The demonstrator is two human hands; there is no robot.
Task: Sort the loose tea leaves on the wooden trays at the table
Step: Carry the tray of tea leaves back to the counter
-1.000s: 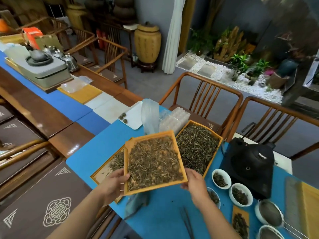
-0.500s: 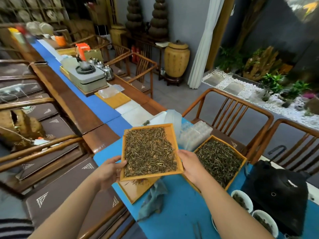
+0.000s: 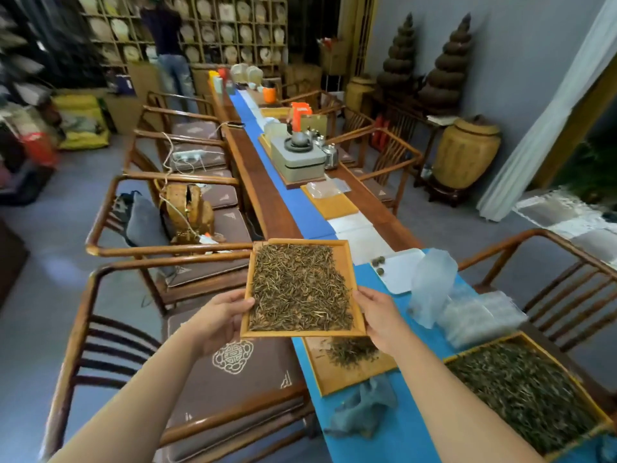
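At lower right a full tray (image 3: 534,392) lies on the blue cloth (image 3: 400,429). In mid-frame the left hand (image 3: 222,317) and right hand (image 3: 379,317) clasp the held tray (image 3: 302,289) by its side edges, its long axis running away from the viewer, leaves (image 3: 298,289) covering it. Beneath it sits a tray (image 3: 347,372) with a small heap.

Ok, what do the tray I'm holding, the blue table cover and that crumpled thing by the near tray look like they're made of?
The held tray looks like light wood or bamboo, matte, with a raised rim and mitred corners. The blue cover seems a smooth, flat mat or cloth; which one is unclear. The crumpled grey-blue piece looks like soft fabric, judging by its folds.
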